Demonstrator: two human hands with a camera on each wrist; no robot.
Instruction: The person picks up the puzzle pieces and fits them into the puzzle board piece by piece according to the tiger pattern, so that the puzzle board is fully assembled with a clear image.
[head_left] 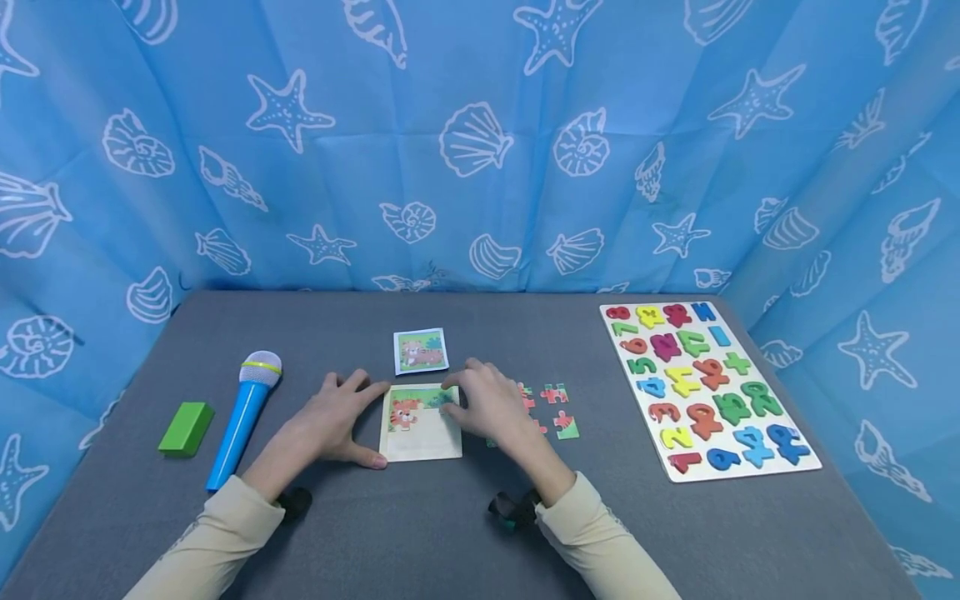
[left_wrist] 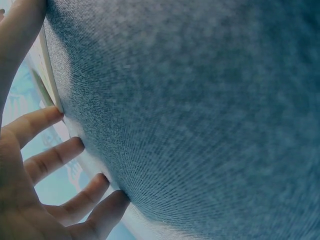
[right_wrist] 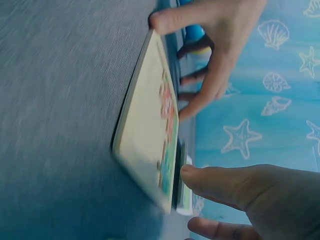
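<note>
A square wooden puzzle board (head_left: pixel 423 442) lies before me, with picture pieces (head_left: pixel 405 414) along its top and upper left, showing an orange tiger's head. My left hand (head_left: pixel 337 421) spreads along its left side, index fingertip at the upper corner and thumb at the lower corner. In the left wrist view the fingers (left_wrist: pixel 52 159) are spread apart. Over the board's upper right corner is my right hand (head_left: pixel 491 408); in the right wrist view its thumb (right_wrist: pixel 212 180) is extended by the far edge. Loose puzzle pieces (head_left: pixel 555 393) lie right of this hand, some partly hidden by it.
A small picture card (head_left: pixel 420 352) lies just behind the board. To the left are a blue toy microphone (head_left: pixel 243 425) and a green block (head_left: pixel 186 429). A white board (head_left: pixel 806 463) of colourful letters and numbers lies at the right. A blue seashell curtain (head_left: pixel 420 150) hangs behind the table.
</note>
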